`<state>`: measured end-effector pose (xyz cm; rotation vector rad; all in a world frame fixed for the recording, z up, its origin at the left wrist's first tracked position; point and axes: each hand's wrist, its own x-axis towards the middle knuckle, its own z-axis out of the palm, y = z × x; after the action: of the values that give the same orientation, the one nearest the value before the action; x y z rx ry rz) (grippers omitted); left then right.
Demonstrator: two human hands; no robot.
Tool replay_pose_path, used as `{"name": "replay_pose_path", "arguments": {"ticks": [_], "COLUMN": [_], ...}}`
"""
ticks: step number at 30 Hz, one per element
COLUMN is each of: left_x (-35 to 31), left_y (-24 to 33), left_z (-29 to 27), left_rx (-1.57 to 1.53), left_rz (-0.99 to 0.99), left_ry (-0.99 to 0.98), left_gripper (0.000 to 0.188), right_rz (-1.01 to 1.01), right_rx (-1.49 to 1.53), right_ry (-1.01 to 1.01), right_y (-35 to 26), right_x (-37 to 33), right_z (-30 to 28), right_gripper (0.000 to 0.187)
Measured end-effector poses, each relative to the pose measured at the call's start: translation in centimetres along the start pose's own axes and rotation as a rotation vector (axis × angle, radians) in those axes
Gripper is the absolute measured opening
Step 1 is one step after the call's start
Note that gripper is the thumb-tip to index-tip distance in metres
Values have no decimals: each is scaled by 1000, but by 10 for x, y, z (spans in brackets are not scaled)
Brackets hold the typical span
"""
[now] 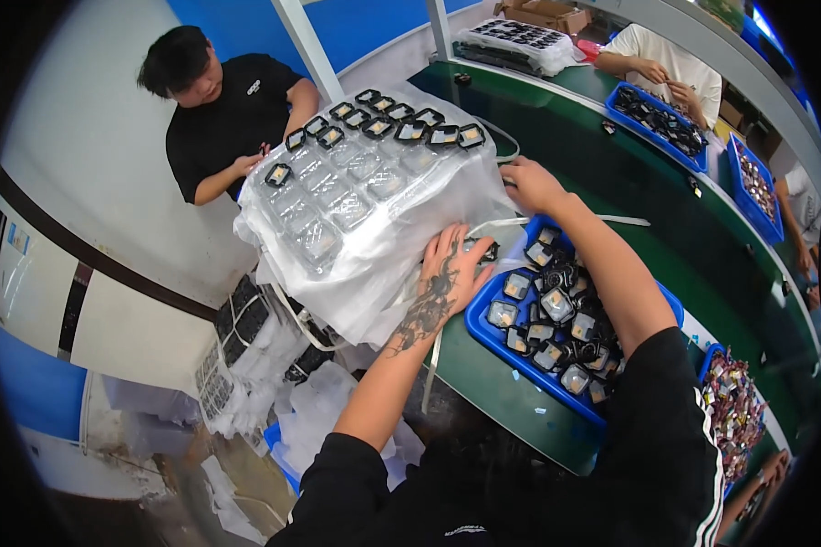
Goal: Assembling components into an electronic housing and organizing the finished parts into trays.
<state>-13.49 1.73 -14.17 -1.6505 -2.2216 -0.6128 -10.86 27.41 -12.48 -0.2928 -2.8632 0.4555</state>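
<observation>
A stack of clear plastic trays (351,205) wrapped in thin white sheeting (337,296) stands before me at the table's left end. Several black-framed clear square parts (378,128) sit in its far rows, and one lies in a left pocket; the nearer pockets hold none. Spread out, my left hand (452,273) rests against the stack's near right side, beside a black part (483,248) partly behind its fingers. My right hand (531,187) is at the stack's right edge with curled fingers; what they grip is hidden. A white strap (602,220) passes just below it.
Under my right arm, a blue bin (486,330) holds many similar parts on the green table (488,383). A person (237,118) in black stands across the stack. Other workers sit at the right with blue bins (693,160). Bundled packs (237,346) lie low on the left.
</observation>
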Motion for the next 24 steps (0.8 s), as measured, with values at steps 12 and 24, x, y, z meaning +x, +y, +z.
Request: {"name": "replay_pose_path", "arguments": {"ticks": [12,24], "left_x": [-1,-4], "left_y": [-3,7], "left_z": [0,0], "left_rx": [-78,-160], "left_rz": [-57,-145], "left_ry": [-9,304], "left_gripper": [32,30], "right_rz": [-7,35], "right_rx": [319,140], "right_ry": [-432,-190], "right_y": [-33,-45], "right_x": [-94,-164], "right_z": [-107,-136], "right_gripper": [23,22]}}
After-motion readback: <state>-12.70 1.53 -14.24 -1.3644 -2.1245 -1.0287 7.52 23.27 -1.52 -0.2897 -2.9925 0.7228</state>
